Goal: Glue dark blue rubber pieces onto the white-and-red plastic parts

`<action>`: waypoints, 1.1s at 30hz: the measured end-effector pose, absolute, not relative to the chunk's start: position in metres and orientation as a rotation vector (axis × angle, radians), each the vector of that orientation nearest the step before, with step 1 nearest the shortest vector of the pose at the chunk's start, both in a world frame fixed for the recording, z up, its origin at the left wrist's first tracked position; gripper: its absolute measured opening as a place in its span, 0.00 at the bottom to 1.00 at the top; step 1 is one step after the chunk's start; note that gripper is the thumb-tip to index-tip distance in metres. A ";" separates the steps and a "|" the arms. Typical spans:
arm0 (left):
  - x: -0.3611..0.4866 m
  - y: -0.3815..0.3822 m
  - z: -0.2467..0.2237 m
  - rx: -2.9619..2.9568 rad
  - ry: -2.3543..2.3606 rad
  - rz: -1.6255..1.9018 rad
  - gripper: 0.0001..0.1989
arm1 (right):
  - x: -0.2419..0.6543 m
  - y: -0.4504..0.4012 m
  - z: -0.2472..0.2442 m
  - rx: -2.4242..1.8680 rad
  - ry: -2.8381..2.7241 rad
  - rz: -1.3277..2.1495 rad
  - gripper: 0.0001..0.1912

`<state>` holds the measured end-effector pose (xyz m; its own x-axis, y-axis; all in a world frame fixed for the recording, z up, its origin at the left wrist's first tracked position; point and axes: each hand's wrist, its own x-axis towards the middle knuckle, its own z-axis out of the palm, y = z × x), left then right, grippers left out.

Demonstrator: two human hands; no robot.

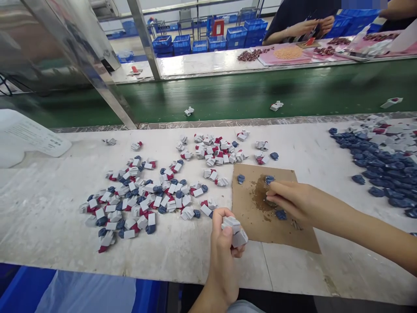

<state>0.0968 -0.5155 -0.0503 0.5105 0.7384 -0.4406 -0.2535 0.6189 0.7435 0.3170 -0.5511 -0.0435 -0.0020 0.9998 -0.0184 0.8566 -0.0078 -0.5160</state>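
Observation:
My left hand is closed around a light grey plastic piece, just off the near-left edge of a brown cardboard sheet. Over the cardboard, my right hand has thumb and fingers pinched together by a dark wet stain; what they hold is mostly hidden. Close to those fingertips lie small dark blue pieces, one beyond them and another nearer me. A third blue piece rests at the sheet's far left.
Left of the cardboard spreads a pile of grey, red and blue assembled pieces, with a smaller group behind. Loose blue pieces cover the right side. A white jug stands left. Beyond runs a green conveyor; a person's hands work across it.

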 end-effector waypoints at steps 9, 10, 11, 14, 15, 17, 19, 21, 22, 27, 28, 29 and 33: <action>0.101 -0.526 -0.045 0.847 0.879 0.795 0.26 | 0.245 -0.564 0.012 -1.588 -1.162 1.085 0.17; 0.101 -0.527 -0.043 0.846 0.889 0.806 0.26 | 0.241 -0.565 0.012 -1.570 -1.147 1.103 0.17; 0.101 -0.528 -0.043 0.848 0.899 0.814 0.26 | 0.238 -0.565 0.010 -1.558 -1.139 1.119 0.16; 0.101 -0.530 -0.043 0.890 0.913 0.839 0.26 | 0.235 -0.565 0.005 -1.546 -1.145 1.147 0.16; 0.101 -0.531 -0.044 0.912 0.911 0.853 0.25 | 0.234 -0.566 0.004 -1.547 -1.150 1.144 0.16; 0.101 -0.533 -0.045 0.964 0.907 0.894 0.24 | 0.232 -0.567 0.003 -1.558 -1.147 1.126 0.16; 0.100 -0.535 -0.048 1.026 0.919 0.957 0.23 | 0.228 -0.569 0.001 -1.561 -1.126 1.121 0.17; 0.099 -0.537 -0.051 1.087 0.951 1.026 0.23 | 0.223 -0.572 -0.002 -1.541 -1.084 1.157 0.18; 0.099 -0.538 -0.053 1.115 0.965 1.042 0.23 | 0.220 -0.574 -0.005 -1.525 -1.058 1.176 0.19; 0.101 -0.540 -0.061 1.118 1.015 1.075 0.23 | 0.202 -0.582 -0.018 -1.423 -0.861 1.189 0.17; 0.102 -0.540 -0.060 1.101 1.026 1.104 0.22 | 0.198 -0.583 -0.020 -1.402 -0.814 1.175 0.17; 0.103 -0.539 -0.060 1.089 1.035 1.132 0.21 | 0.194 -0.583 -0.022 -1.381 -0.773 1.148 0.16; 0.101 -0.536 -0.057 1.107 1.017 1.179 0.17 | 0.183 -0.584 -0.025 -1.329 -0.711 1.063 0.13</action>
<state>0.1012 -0.5364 -0.0571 0.1143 0.9931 -0.0252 -0.1705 0.0446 0.9844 0.1828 -0.5836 -0.0246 0.3897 0.9076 -0.1565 -0.2019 -0.0816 -0.9760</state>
